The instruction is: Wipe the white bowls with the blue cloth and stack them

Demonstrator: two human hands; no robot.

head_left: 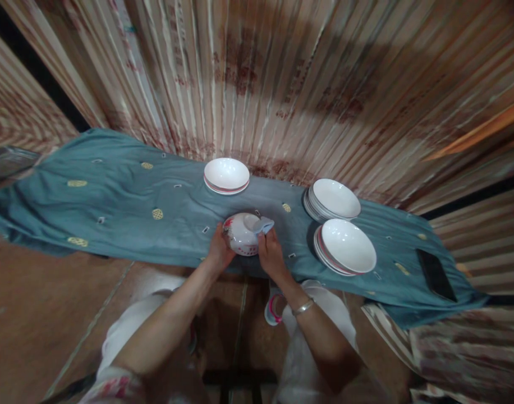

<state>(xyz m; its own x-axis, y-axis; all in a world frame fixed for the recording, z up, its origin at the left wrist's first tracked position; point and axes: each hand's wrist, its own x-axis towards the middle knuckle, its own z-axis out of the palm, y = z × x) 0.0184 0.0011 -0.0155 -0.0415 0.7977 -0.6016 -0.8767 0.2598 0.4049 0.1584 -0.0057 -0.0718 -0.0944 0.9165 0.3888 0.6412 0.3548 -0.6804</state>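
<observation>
In front of me a white bowl [241, 238] with red floral decoration is turned so that its underside and foot ring face me. My left hand [220, 247] grips its left side, fingers mostly hidden behind it. A light blue cloth [263, 225] is in my right hand [271, 249], which presses it against the right side of the bowl near the foot. The bowl is just above or on the near edge of the blue-green cloth covering [126, 207]; I cannot tell which.
Several bowls are stacked at the right in a back stack [336, 199] and a front stack [348, 246]. A smaller stack of white bowls [226, 174] stands behind my hands. A black phone [436, 275] lies at the far right. A pleated curtain [257, 84] hangs along the back.
</observation>
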